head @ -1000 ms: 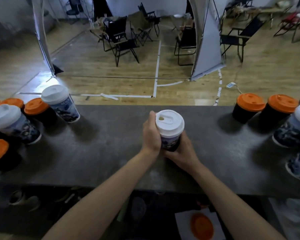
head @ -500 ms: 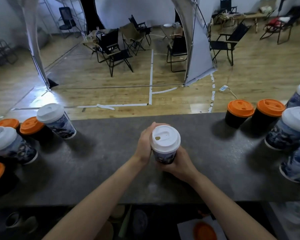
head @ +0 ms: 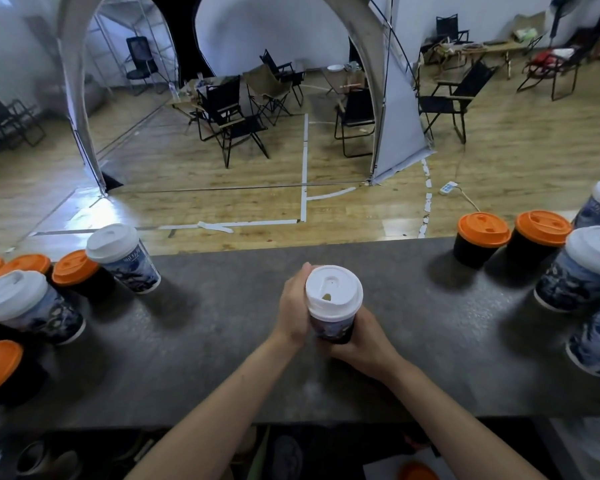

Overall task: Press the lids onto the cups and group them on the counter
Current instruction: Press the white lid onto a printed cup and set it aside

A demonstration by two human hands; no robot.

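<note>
The cup (head: 333,329) is in the middle of the counter (head: 222,341), closer to the near side. It has a blue picture on it. A white lid (head: 334,293) with a small drink hole sits on top. Both hands hold the cup. The left hand (head: 293,306) wraps around the cup's left side, up by the rim of the lid. The right hand (head: 366,341) wraps around the lower part from the right. The hands hide the bottom of the cup, so I cannot tell if it touches the counter.

At the left end, the left white-lid cups (head: 123,258) are two, one near the far edge and one closer in. The left orange-lid cups (head: 75,271) are four black cups, bunched close around them.

At the right end, the right orange-lid cups (head: 482,237) are two, side by side near the far edge. Just beside them, the right white-lid cups (head: 582,268) are three, at the edge of the view.

Past the counter is a wood floor (head: 187,202) with white tape lines (head: 305,168). Black chairs (head: 229,119) stand there, under a grey tent (head: 395,133).
</note>
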